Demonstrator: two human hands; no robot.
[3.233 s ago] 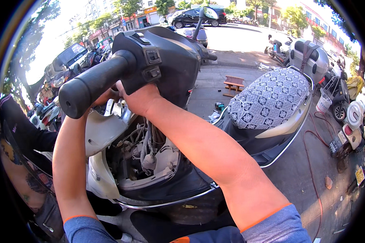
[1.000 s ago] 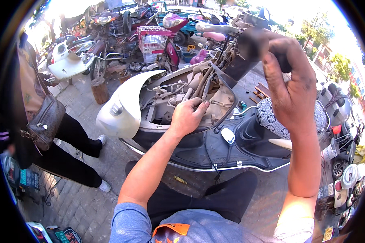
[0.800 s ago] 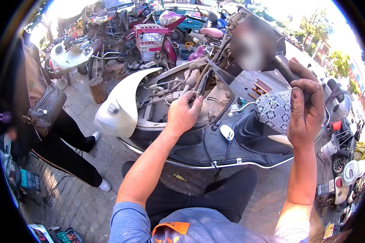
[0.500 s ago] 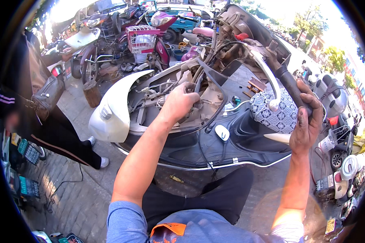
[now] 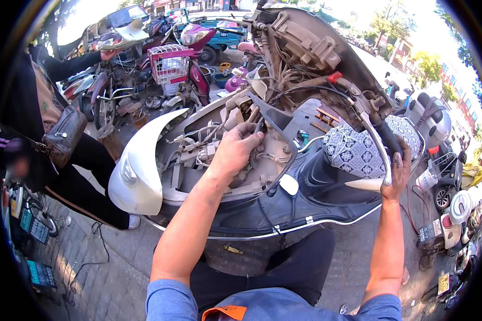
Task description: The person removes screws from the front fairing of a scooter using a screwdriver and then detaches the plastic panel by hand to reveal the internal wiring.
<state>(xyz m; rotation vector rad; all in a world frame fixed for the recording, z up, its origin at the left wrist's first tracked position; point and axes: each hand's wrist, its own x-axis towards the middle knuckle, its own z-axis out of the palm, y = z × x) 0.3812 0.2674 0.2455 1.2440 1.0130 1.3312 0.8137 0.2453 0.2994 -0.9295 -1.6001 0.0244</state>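
Note:
A partly stripped scooter lies across my view, its dark footboard (image 5: 326, 206) nearest me. My left hand (image 5: 235, 150) reaches into the open front body (image 5: 276, 155), fingers closed round a dark cable (image 5: 260, 126) among the wiring; the fingertips are partly hidden. White connectors (image 5: 206, 154) sit just left of it. My right hand (image 5: 399, 171) is wrapped round the black handlebar grip (image 5: 386, 140), beside the silver brake lever (image 5: 374, 136). Below the lever, a patterned cloth (image 5: 353, 150) covers the seat. The tilted handlebar housing (image 5: 310, 40) shows its dusty inside.
A person with a brown bag (image 5: 64, 134) stands at the left, one hand on a white panel (image 5: 127, 35). Parked scooters and a pink-framed basket (image 5: 168, 63) stand behind. A yellow object (image 5: 233, 250) lies on the paving. A white mirror-like piece (image 5: 288, 184) rests on the footboard.
The handlebar has turned, bringing the grip and my right hand nearer me and exposing more of the housing's inside. My left hand stays in the wiring. The person's arm at the left has risen.

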